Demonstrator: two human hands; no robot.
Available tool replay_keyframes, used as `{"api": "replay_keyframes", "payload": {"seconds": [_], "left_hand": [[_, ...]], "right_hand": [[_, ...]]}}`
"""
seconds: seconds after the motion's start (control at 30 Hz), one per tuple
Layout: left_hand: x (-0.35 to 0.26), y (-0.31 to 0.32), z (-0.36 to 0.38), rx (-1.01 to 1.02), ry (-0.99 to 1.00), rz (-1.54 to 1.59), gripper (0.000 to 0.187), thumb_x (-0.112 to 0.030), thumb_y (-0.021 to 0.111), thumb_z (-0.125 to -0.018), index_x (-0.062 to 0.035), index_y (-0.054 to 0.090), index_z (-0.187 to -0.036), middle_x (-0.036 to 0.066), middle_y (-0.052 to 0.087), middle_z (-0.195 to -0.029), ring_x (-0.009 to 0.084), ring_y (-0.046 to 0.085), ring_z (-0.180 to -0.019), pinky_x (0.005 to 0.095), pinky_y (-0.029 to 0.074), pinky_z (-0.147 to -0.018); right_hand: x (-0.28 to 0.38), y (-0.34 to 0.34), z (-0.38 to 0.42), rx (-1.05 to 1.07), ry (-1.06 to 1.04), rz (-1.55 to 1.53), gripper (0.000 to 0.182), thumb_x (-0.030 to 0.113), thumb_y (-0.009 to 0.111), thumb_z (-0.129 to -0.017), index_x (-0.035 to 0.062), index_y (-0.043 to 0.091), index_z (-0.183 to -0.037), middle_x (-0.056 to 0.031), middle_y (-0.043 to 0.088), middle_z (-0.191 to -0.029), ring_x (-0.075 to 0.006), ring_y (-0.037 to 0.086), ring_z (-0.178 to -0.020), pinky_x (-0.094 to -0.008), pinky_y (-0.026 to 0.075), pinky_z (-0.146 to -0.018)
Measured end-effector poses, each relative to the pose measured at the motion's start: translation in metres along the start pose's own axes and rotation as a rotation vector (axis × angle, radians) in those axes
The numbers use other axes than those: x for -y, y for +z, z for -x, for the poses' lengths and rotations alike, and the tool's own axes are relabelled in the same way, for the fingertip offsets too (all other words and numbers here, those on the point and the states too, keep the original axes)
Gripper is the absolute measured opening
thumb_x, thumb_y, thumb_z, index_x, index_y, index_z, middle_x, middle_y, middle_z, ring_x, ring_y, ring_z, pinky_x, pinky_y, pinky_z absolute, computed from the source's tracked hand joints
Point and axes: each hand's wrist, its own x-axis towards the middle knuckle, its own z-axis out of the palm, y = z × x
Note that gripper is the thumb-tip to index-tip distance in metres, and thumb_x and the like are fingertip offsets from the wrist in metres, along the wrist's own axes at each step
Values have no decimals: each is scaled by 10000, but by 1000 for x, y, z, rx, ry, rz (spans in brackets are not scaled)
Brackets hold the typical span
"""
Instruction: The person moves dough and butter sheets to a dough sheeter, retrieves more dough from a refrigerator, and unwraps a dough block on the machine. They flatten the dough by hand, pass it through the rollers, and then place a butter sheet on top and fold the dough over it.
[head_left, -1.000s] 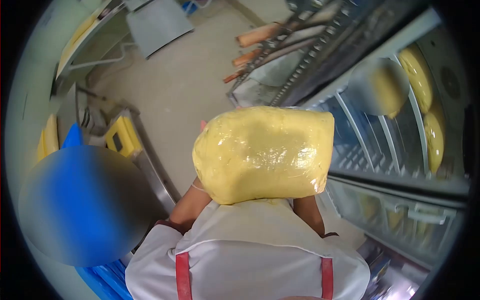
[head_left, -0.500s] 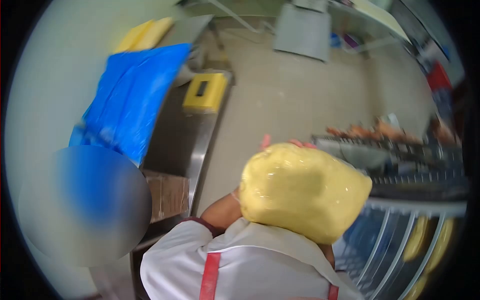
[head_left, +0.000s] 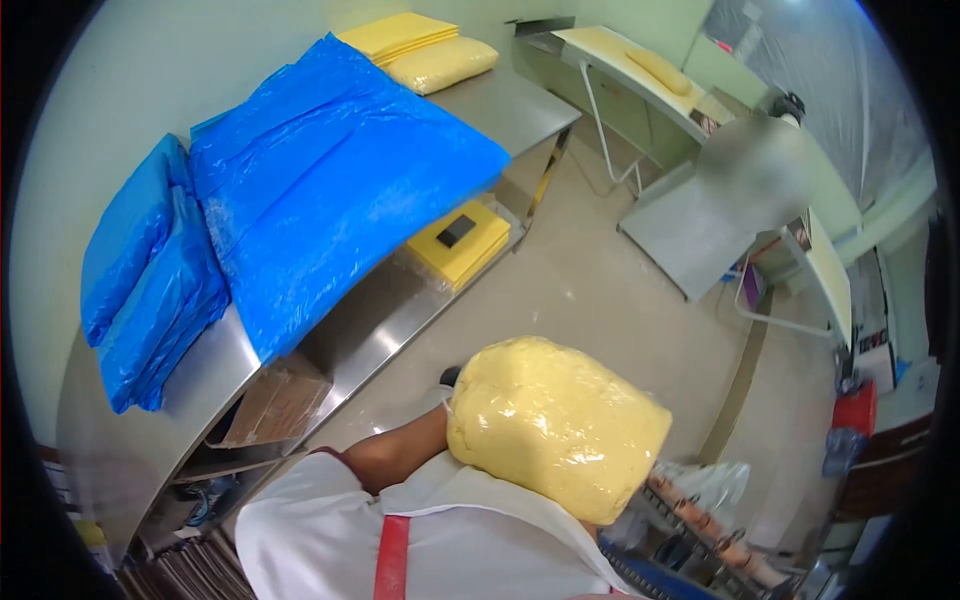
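Held against my chest is a large, rounded bundle of yellow dough (head_left: 555, 425) wrapped in clear, shiny plastic. My left forearm (head_left: 400, 448) reaches round its left side, and the left hand is hidden behind the bundle. My right arm and hand are also covered by it; the bundle rests in both arms. No fingers show at this moment. To the left, a steel table (head_left: 225, 365) carries a wide blue plastic sheet or bag (head_left: 340, 190) and folded blue plastic packs (head_left: 160, 270).
Yellow packs (head_left: 440, 62) lie at the table's far end. On its lower shelf are another yellow pack (head_left: 462, 243) and a cardboard box (head_left: 270, 405). A rack (head_left: 725, 540) with brownish items stands at lower right. Beyond the floor (head_left: 570, 290) are a grey metal cabinet (head_left: 685, 235) and white folding tables (head_left: 640, 75).
My view has turned right and lifted, bringing the blue sheet, far tables and cabinet more into sight. The dough stays in my arms; the fingertips seen at its far edge are now hidden.
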Motion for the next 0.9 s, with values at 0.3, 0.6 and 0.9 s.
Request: {"api": "replay_keyframes", "payload": {"seconds": [0.3,0.6,0.9], "left_hand": [[-172,42,-56,14,353,25,690,-630,343,-917,-102,507,-1330,147,463,-1402,365,412,-1303,552,325,-1069],[-341,74,-172,137,704,66,712,-622,358,-911,-82,490,-1355,166,483,-1385,385,460,-1259,544,361,-1040],[-512,184,-258,-68,1273,-31,638,-522,397,-907,-56,507,-1329,184,548,-1311,372,555,-1150,500,437,-987]], "right_hand": [[7,169,-217,190,121,74,694,621,275,-954,105,402,-1400,-123,479,-1367,-291,516,-1188,-438,460,-973],[5,320,-463,389,311,183,683,612,273,-959,108,402,-1401,-123,478,-1368,-291,518,-1186,-440,462,-970],[-51,572,-686,680,590,198,650,601,295,-964,128,409,-1396,-94,465,-1383,-267,505,-1199,-424,456,-977]]}}
